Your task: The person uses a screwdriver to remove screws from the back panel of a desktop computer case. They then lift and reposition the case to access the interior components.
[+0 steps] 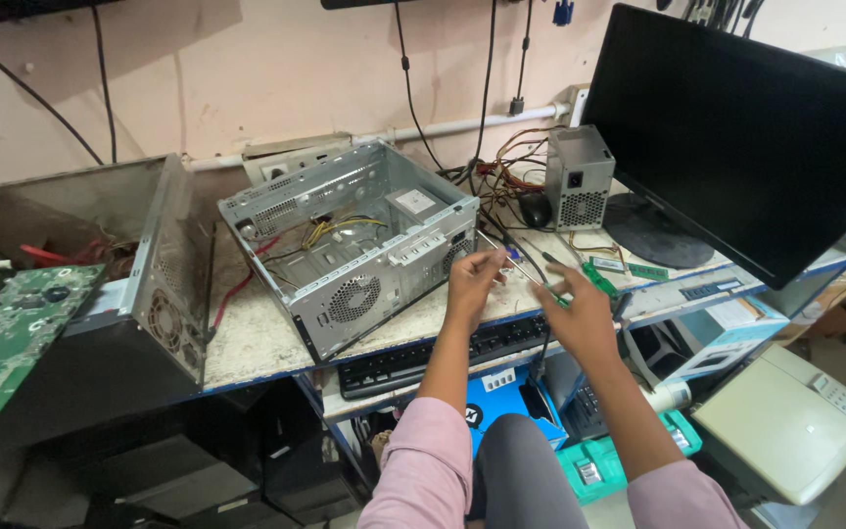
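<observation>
Small item in left hand blurred – monitor cut off top/right.

The open computer case is bare grey metal, dotted with round vent holes in its side, with yellow and red wires inside. The power supply unit is the same grey, with a perforated grille. The circuit board at far left is green with white markings. The monitor is black, as is the keyboard. The sleeves are pale pink. The printer is beige. The box below the desk is bright blue.
</observation>
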